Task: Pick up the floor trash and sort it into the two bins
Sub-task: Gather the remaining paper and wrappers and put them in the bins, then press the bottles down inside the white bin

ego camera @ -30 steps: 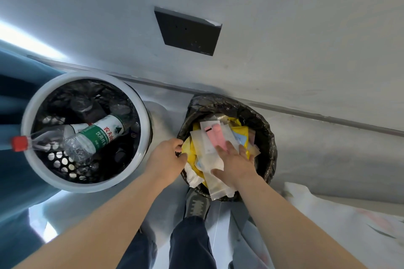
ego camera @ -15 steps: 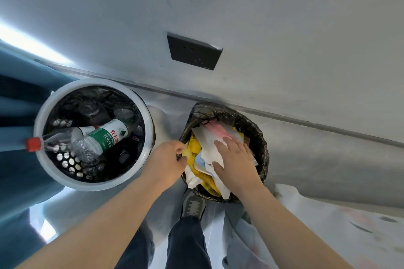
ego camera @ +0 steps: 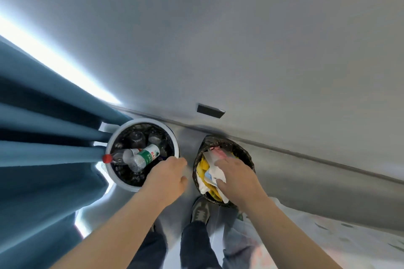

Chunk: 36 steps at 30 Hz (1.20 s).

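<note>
The left hand (ego camera: 168, 178) has left the rim of the black-lined bin (ego camera: 244, 148) and is now at the middle of the frame, over the near rim of the white bin (ego camera: 143, 120). The right hand (ego camera: 238, 179) stays on the paper trash (ego camera: 213, 160). At the lower middle, a grey shoe (ego camera: 200, 212) stands just before the black-lined bin. The right grip is wide, with straight fingers pressing the papers and wrappers inside that bin. The left grip I cannot tell, because its fingers are hidden. In the white bin lie plastic bottles (ego camera: 146, 155). A blue curtain (ego camera: 43, 137) hangs at the left, and a dark wall plate (ego camera: 211, 111) is farthest.
</note>
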Each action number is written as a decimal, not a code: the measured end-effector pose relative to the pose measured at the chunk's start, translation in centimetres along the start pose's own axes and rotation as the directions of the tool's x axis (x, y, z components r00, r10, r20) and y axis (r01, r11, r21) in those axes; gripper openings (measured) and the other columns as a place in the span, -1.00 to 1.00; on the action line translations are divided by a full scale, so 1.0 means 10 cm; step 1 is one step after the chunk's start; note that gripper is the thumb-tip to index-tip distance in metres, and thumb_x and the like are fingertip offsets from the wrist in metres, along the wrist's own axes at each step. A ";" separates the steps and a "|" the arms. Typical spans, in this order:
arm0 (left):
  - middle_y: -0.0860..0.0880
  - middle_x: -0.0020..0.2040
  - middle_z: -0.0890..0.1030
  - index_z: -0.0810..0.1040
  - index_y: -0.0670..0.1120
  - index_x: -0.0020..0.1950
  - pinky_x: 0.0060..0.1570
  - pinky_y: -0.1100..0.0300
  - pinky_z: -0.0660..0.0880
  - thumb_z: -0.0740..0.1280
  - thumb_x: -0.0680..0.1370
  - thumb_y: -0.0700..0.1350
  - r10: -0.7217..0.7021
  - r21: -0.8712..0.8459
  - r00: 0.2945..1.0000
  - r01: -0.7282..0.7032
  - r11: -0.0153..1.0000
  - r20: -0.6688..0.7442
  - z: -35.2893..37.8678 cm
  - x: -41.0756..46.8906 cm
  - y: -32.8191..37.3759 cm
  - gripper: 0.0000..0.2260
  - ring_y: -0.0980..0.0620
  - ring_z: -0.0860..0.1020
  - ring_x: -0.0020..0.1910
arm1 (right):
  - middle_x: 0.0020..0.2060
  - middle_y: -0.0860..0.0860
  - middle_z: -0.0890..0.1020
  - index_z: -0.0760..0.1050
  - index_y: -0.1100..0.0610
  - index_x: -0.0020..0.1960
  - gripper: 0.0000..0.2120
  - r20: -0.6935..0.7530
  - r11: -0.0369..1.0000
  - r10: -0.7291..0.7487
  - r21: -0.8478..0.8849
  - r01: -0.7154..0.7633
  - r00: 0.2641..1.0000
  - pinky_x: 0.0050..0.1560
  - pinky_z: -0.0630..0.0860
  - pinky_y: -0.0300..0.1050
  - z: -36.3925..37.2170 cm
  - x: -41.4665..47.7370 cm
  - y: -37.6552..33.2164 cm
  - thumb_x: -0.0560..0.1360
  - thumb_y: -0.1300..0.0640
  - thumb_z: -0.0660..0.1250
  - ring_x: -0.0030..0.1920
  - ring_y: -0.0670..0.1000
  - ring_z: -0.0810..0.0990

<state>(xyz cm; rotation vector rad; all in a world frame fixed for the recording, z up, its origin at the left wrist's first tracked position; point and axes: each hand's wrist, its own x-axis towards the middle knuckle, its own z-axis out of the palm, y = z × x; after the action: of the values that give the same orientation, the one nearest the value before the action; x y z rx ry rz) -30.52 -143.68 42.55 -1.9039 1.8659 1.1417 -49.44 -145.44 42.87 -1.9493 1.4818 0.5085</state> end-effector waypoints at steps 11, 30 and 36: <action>0.00 0.14 0.52 0.46 0.01 0.25 0.04 0.15 0.43 0.21 0.58 -0.03 -0.040 -0.119 0.979 0.016 0.993 -0.202 -1.45 -1.61 -0.01 -0.74 -0.04 0.52 0.10 | 0.20 -0.03 0.55 0.43 0.03 0.32 -0.61 -0.188 0.996 -0.073 0.034 0.081 0.979 0.16 0.45 -0.09 -1.39 -1.13 -1.19 0.49 0.09 0.24 0.25 0.05 0.47; 0.10 0.14 0.50 0.47 0.05 0.24 0.15 0.21 0.45 0.29 0.55 -0.01 -0.189 -0.324 0.804 -0.005 0.946 -0.564 -2.57 -3.75 -0.47 -0.73 0.09 0.50 0.12 | 0.26 -0.13 0.52 0.40 -0.07 0.36 -0.58 -0.223 0.823 -0.550 -0.311 0.476 0.805 0.23 0.42 -0.18 -2.86 -2.51 -3.04 0.52 0.02 0.34 0.25 -0.07 0.48; 0.14 0.16 0.50 0.46 0.07 0.24 0.14 0.25 0.44 0.29 0.55 0.02 -0.433 -0.490 0.672 0.119 0.864 -0.601 -2.46 -4.05 -0.47 -0.73 0.13 0.50 0.13 | 0.25 -0.14 0.52 0.43 -0.08 0.36 -0.56 -0.067 0.667 -0.717 -0.356 0.654 0.694 0.19 0.40 -0.24 -3.04 -2.46 -3.38 0.49 0.09 0.34 0.24 -0.08 0.50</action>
<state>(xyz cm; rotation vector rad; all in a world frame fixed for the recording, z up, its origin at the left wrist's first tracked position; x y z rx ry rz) -12.48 -129.14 84.15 -3.0961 1.5662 0.7985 -26.50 -143.01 89.18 -2.6786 0.6553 0.1909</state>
